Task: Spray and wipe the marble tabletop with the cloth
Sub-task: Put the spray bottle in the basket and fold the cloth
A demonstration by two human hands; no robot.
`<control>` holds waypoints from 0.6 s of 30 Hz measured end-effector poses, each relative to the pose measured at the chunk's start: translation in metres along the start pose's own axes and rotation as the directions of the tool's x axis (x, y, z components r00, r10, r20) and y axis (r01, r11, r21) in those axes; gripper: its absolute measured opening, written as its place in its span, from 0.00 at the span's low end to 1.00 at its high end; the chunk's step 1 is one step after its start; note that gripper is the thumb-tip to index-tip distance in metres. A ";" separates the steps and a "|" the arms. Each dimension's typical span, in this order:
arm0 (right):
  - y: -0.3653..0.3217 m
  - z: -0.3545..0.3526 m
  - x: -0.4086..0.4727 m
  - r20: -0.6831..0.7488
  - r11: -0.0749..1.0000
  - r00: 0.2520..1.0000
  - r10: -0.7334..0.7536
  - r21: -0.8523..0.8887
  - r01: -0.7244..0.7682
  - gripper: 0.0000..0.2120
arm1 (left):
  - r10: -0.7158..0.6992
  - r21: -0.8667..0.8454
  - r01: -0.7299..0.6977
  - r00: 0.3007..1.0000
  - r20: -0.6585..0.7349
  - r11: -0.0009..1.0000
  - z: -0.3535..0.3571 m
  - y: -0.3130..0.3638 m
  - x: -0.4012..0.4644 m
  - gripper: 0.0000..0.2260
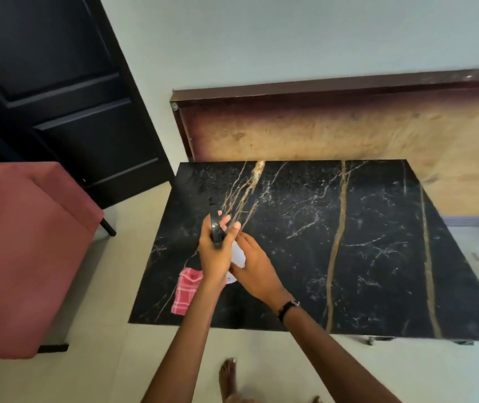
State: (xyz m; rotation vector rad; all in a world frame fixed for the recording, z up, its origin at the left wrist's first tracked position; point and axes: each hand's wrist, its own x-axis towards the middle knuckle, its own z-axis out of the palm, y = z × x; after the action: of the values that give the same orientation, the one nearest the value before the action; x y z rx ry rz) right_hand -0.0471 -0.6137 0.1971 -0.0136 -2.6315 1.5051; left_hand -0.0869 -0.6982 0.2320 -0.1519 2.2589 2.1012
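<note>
1. The left hand (215, 251) has its fingers wrapped round the black trigger head of the spray bottle (237, 254), grasping it, nozzle aimed toward 11 o'clock.
2. The right hand (254, 264) lies with straight, relaxed fingers against the bottle's white body, steadying it from 3 o'clock without curling round it.
3. The cloth (187, 289), pink and checked, lies on the marble tabletop (377, 242) at 7 o'clock of the hands, touching nothing else that I can see.
4. In my judgement spraying goes best with the nozzle kept above the stone, tilted down, and moved toward 2 o'clock so the unsprayed side gets mist too.
5. No brand, label or writing is readable; the hands hide most of the bottle.
</note>
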 end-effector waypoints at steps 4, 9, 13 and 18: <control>0.021 -0.073 -0.021 -0.076 0.997 0.995 0.065 -0.034 -0.067 0.16 | 0.029 -0.051 -0.025 0.997 0.072 0.998 0.083 0.015 -0.028 0.22; 0.049 -0.165 -0.048 -0.178 0.980 0.968 0.179 -0.055 -0.191 0.13 | 0.061 0.030 -0.069 0.977 0.205 0.997 0.179 0.029 -0.061 0.22; 0.069 -0.224 -0.062 -0.280 0.961 0.926 0.252 -0.041 -0.274 0.12 | 0.104 0.055 -0.126 0.948 0.300 0.991 0.246 0.042 -0.079 0.21; 0.103 -0.289 -0.070 -0.370 0.927 0.870 0.327 -0.052 -0.371 0.09 | 0.112 0.077 -0.154 0.912 0.395 0.985 0.325 0.042 -0.090 0.16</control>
State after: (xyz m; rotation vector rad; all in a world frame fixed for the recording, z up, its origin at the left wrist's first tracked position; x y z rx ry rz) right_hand 0.0461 -0.3175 0.2472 -0.7416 -2.5011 1.2710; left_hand -0.0113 -0.3685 0.2592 0.4023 2.1776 1.8520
